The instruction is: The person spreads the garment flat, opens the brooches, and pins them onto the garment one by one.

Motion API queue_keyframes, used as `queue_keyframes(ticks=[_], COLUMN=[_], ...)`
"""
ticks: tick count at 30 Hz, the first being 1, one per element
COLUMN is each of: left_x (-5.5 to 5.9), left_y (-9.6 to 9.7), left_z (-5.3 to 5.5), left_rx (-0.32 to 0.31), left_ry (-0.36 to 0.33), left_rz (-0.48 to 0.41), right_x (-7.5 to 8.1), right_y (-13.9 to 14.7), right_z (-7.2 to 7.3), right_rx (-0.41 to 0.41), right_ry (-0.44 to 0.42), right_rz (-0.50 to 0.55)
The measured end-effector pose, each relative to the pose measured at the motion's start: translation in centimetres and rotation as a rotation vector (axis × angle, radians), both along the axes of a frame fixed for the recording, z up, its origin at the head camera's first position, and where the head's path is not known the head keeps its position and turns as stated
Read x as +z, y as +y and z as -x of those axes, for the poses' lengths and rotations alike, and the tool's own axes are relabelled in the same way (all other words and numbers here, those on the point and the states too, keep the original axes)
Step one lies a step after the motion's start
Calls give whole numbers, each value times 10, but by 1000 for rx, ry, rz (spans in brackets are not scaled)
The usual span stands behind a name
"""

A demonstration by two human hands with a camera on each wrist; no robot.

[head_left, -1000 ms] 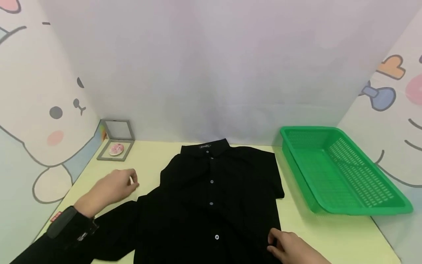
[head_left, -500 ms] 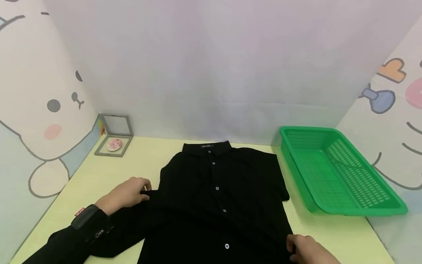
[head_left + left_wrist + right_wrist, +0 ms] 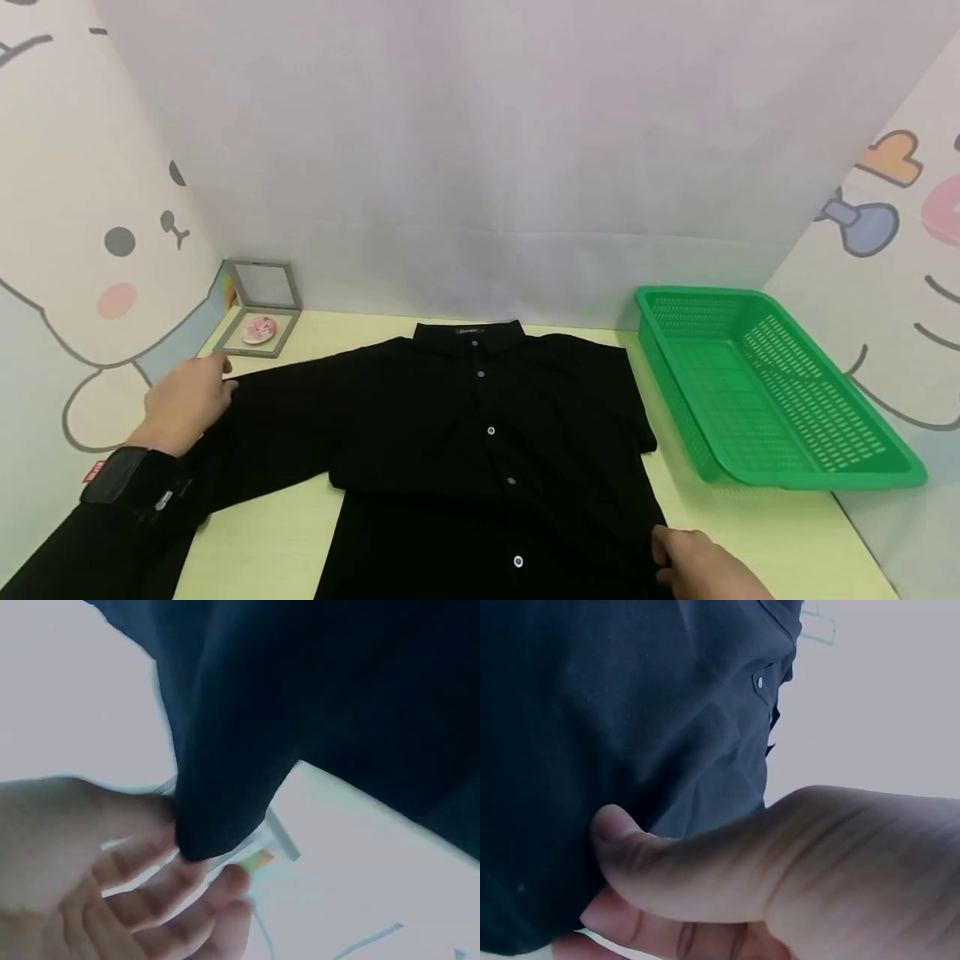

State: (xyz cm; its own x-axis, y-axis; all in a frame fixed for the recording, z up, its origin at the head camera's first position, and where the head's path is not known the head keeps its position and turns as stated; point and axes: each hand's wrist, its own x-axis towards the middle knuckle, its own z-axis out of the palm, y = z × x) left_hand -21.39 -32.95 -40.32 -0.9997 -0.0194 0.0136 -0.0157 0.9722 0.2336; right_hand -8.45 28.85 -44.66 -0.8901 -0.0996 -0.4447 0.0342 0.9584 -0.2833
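Head view: a black button-front shirt (image 3: pixel 450 417) lay on a pale yellow table (image 3: pixel 262 533), collar toward the white backdrop (image 3: pixel 487 167). At the view's left, the left hand (image 3: pixel 183 404) pinched the end of an outstretched sleeve (image 3: pixel 300 408), just beside a grey hinged case (image 3: pixel 264 285) that stood open with a round pink item (image 3: pixel 259 330) in its lower half. At the lower right, the right hand (image 3: pixel 697 567) pinched the shirt's side edge. A green basket (image 3: pixel 825 481) stood on the table near the shirt's other shoulder. Cartoon-printed panels (image 3: pixel 52 183) closed in both sides. The shirt's bottom ran out of view, and the person's dark forearm (image 3: pixel 82 533) overlapped the sleeve, black on black, so their boundary was hard to trace.

Left wrist view: thumb and fingers pinched a hanging corner of dark cloth, which covered the thumb's tip and part of a grey edge behind. A small yellow-orange patch beyond the fingers was too blurred to identify.

Right wrist view: the thumb pressed on top of the cloth with fingers beneath, their tips partly hidden. One pale button (image 3: pixel 760 682) showed on the wrinkled fabric; faint outlines at the top edge were unclear.
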Motion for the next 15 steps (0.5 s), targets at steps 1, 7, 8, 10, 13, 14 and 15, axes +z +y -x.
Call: queue_keyframes(ticks=[1, 7, 8, 10, 13, 14, 15], left_x=[-2, -21, -23, -25, -27, -28, -30], left_y=[-1, -6, -9, -18, -32, -37, -41], left_z=[0, -10, -13, -20, -35, -40, -46], left_rx=[-3, -46, -46, -59, -86, -93, -97], left_ry=[-31, -154, -148, -129, -118, -129, -143], left_rz=[2, -48, -64, -85, -81, -70, -61], right_x=[0, -3, -4, -5, -5, -5, -4], right_y=[0, 0, -1, -2, -3, -3, -4], right_z=[0, -1, 0, 1, 2, 2, 2], right_rx=[2, -5, -12, -21, -34, -42, -42], right_ry=[9, 14, 15, 6, -8, -14, -16], right_rz=[1, 31, 36, 46, 59, 61, 60])
